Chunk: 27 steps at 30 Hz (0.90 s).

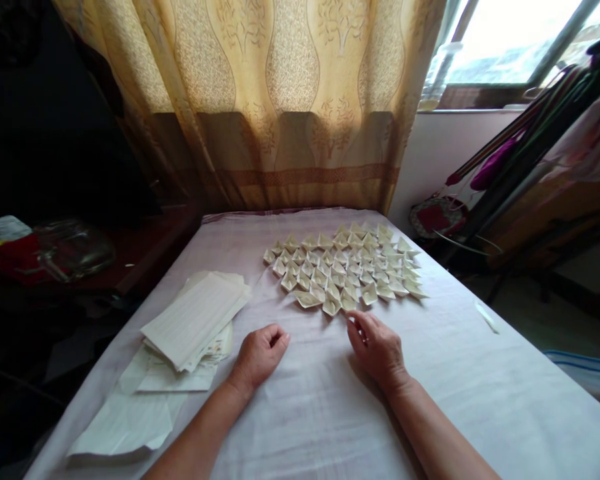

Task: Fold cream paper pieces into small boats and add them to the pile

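Several small folded paper boats (345, 270) lie in rows on a table covered with a white cloth (305, 400). My right hand (377, 347) rests on the cloth just below the nearest boats, its fingertips touching the bottom edge of the group, fingers pinched together. My left hand (259, 353) lies on the cloth to the left, fingers curled into a loose fist with nothing seen in it. A stack of white paper sheets (193, 320) sits left of my left hand.
More loose sheets (125, 423) lie at the table's near left corner. A patterned curtain (260, 100) hangs behind the table. A dark side table with clutter (55, 250) stands left. A rack with hanging items (530, 147) stands right. A paper scrap (487, 317) lies near the right edge.
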Each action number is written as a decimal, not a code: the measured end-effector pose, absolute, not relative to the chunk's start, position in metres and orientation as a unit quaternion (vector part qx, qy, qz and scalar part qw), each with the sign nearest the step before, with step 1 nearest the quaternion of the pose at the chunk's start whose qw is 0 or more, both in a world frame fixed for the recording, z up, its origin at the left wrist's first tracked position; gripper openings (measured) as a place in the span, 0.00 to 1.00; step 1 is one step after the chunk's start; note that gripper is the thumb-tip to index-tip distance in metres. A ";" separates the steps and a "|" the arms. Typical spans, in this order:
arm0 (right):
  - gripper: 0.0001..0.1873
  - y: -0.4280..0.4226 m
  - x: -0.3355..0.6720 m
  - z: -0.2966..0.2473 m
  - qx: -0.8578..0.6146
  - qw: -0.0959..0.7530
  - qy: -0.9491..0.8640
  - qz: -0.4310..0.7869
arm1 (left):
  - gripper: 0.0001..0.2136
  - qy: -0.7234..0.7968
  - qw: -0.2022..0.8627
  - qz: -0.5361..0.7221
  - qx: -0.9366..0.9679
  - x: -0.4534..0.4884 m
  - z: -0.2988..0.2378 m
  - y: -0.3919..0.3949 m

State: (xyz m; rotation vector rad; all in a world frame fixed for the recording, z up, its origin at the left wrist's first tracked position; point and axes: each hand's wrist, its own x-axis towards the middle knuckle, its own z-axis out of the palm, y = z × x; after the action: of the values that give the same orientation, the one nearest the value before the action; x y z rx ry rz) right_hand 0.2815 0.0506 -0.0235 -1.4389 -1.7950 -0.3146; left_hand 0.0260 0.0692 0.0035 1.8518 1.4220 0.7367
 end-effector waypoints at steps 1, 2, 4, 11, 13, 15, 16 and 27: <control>0.10 0.049 0.279 -0.023 -0.555 0.394 -0.723 -0.120 | 0.15 0.550 0.321 0.287 0.716 0.023 0.007 0.069; 0.10 0.049 0.276 -0.022 -0.541 0.389 -0.737 -0.114 | 0.14 0.556 0.295 0.291 0.720 0.019 0.011 0.070; 0.10 0.047 0.271 -0.020 -0.520 0.378 -0.759 -0.101 | 0.14 0.580 0.186 0.295 0.737 0.007 0.021 0.075; 0.13 0.045 0.268 -0.016 -0.519 0.331 -0.786 -0.063 | 0.10 0.656 -0.090 0.171 0.729 -0.048 0.037 0.097; 0.13 0.045 0.269 -0.018 -0.523 0.321 -0.788 -0.049 | 0.08 0.672 -0.077 0.125 0.726 -0.054 0.037 0.096; 0.13 0.046 0.270 -0.020 -0.524 0.314 -0.790 -0.041 | 0.06 0.680 -0.063 0.096 0.724 -0.054 0.037 0.094; 0.13 0.046 0.270 -0.021 -0.524 0.313 -0.791 -0.040 | 0.05 0.682 -0.059 0.090 0.723 -0.053 0.037 0.093; 0.13 0.047 0.273 -0.023 -0.532 0.314 -0.786 -0.032 | 0.11 0.726 -0.046 0.128 0.674 -0.066 0.041 0.102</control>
State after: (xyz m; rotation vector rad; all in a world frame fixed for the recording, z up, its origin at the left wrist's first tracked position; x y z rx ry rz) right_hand 0.2734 0.0469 -0.0227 -1.4015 -2.0707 -0.0844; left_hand -0.0664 0.1016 0.0410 2.1825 2.3507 0.4153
